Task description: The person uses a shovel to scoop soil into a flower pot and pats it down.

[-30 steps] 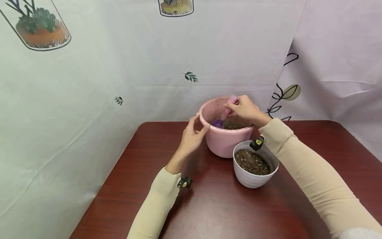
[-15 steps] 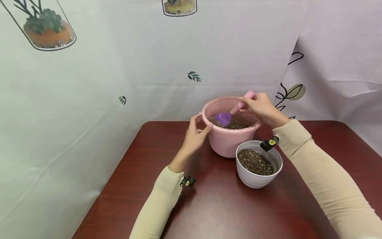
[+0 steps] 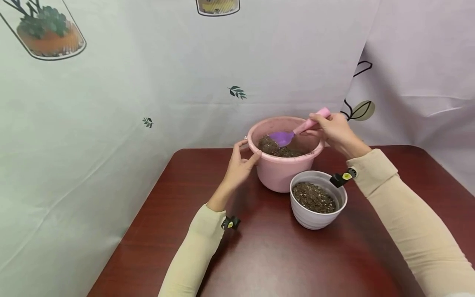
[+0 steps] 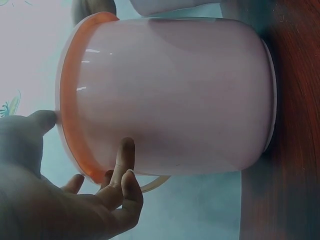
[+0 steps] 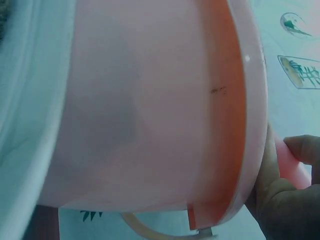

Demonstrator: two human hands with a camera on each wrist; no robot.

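A pink bucket point(image 3: 283, 175) with dark soil inside stands toward the back of the table. My left hand point(image 3: 237, 167) holds it by the left side of its rim, the thumb at the rim and fingers along the outside, as the left wrist view shows. In my right hand point(image 3: 337, 130) is the pink handle of a small trowel point(image 3: 283, 138). Its purple scoop hangs inside the bucket over the soil point(image 3: 272, 147), tilted down to the left. In the right wrist view, the right hand point(image 5: 287, 200) is beside the rim; the scoop is hidden there.
In front of the bucket, on its right, a white ribbed pot point(image 3: 315, 220) holds soil with pale specks, under my right wrist. The dark red table point(image 3: 259, 260) meets a printed cloth backdrop point(image 3: 178, 62). The bucket's bail handle point(image 4: 155, 185) hangs down its side.
My right hand has moved right and drawn the trowel up, so more of its purple scoop shows above the soil. The left hand keeps its place on the bucket's rim.
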